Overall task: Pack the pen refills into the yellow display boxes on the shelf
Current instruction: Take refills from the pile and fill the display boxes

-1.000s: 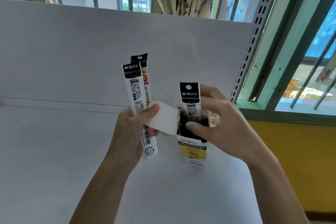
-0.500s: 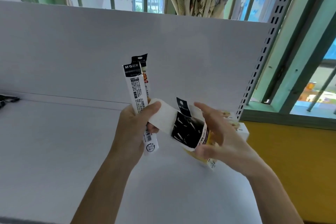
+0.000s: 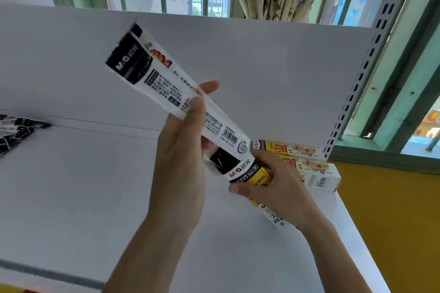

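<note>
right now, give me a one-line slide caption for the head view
Left hand angles pen refill packs at the open top of a yellow display box gripped by the right hand.

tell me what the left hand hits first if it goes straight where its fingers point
Likely the shelf's white back panel; nothing shows between it and the left hand, though depth is unclear.

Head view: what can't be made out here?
Head view:
- Inside the box: hidden by the packs and left hand.
- Its lower half: covered by the right hand.
- The dark pile: cut off by the left edge.
- Pack print: blurred, too small.
</note>
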{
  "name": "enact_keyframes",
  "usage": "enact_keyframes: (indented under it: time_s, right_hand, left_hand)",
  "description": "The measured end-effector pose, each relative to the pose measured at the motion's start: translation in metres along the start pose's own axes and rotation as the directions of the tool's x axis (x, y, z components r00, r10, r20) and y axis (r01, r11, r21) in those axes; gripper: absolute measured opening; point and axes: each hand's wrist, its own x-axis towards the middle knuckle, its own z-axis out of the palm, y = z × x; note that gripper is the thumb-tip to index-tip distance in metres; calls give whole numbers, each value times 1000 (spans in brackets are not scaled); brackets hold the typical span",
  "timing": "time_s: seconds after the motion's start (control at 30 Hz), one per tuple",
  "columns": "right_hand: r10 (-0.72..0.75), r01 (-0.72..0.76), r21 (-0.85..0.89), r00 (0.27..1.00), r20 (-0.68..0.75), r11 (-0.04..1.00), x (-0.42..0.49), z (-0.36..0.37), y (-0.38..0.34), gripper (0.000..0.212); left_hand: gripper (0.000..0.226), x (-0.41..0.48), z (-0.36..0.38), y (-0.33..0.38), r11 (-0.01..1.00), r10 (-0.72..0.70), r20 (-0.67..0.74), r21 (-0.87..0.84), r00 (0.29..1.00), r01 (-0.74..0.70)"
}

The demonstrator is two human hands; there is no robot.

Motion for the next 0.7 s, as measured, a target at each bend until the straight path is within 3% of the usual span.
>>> enact_keyframes:
  time_s: [0.1, 0.2, 0.37, 0.7]
  right_hand:
    - [-9, 9, -37, 1000, 3, 999, 1, 3, 1, 40]
    - [-19, 19, -38, 1000, 2, 999, 1, 5, 3, 43]
    - [-26, 26, -54, 1000, 4, 998, 2, 6, 5, 44]
    - [-46, 46, -83, 999, -3, 995, 5, 10, 6, 43]
  left_hand:
    - [17, 5, -1, -13, 975, 47, -38, 219, 998, -38]
    - [12, 5, -2, -20, 941, 108, -140, 334, 984, -56]
    - [12, 7, -13, -21, 949, 182, -289, 303, 940, -90]
    - [18, 10, -26, -24, 951, 194, -408, 303, 892, -68]
